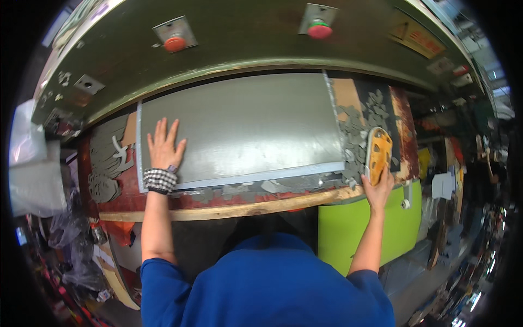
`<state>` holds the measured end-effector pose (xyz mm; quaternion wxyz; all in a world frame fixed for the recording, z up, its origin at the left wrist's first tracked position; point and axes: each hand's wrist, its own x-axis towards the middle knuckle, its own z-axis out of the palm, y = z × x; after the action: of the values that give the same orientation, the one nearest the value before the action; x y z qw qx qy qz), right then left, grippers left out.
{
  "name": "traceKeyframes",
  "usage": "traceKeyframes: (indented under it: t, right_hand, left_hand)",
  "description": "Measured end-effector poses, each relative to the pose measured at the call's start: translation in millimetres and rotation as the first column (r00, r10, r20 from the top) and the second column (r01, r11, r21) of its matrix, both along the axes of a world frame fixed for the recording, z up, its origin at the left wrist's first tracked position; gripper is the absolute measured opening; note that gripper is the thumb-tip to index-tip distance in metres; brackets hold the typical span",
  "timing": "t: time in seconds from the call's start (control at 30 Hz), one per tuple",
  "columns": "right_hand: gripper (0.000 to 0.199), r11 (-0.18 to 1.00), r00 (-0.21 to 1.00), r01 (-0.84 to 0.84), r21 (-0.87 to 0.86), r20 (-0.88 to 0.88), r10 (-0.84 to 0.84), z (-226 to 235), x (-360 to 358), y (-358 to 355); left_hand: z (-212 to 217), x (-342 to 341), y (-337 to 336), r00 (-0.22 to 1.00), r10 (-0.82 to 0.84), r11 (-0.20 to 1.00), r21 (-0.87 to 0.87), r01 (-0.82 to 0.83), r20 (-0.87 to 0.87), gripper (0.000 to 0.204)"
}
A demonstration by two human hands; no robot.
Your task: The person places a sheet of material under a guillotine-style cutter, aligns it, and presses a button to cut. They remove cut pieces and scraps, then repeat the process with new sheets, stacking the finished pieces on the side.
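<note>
A large smooth grey sheet [245, 125], taped in pale strips along its edges, lies on the bed of a green machine. My left hand [163, 146] rests flat on its left end, fingers spread, with a checked band at the wrist. To the right of the sheet, my right hand [378, 188] grips the near end of a sole-shaped cutting die [379, 153], orange with holes in its face and a pale rim. The die is tilted up over a pile of grey offcuts [353, 128]. My right fingertips are partly hidden behind it.
A red button [175, 43] and a pinkish-red button with a green ring [320, 30] sit on the machine's green beam [245, 38]. Grey scraps [106, 147] lie at the left. A wooden strip [239, 210] edges the near side. A lime-green panel [348, 229] stands below right.
</note>
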<state>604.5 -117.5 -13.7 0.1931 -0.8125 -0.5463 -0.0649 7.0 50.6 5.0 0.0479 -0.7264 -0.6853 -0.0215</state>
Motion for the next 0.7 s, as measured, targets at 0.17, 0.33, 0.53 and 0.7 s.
traceKeyframes:
  t: [0.17,0.33,0.53,0.7]
  right_hand:
    - [0.088,0.976,0.939,0.001,0.216,-0.336,0.073,3,-4,21]
    - [0.074,0.937,-0.114,0.134,0.323,-0.934,0.338,35,-14,4]
    - [0.094,0.831,-0.854,0.510,0.221,0.245,0.459,17,-22,-35]
    - [0.101,0.820,-0.829,0.557,0.130,0.147,0.540,0,-13,-28]
  left_hand:
    - [5,-21,-11,0.995,-0.035,0.999,0.037,0.032,0.091,0.059]
    - [25,-23,-37,0.997,0.064,0.998,-0.024,-0.063,0.051,0.059]
    - [4,16,-35,0.978,-0.064,0.994,0.103,0.044,0.198,0.061]
    - [-8,31,-29,0.973,-0.010,0.999,0.051,-0.002,0.229,0.056]
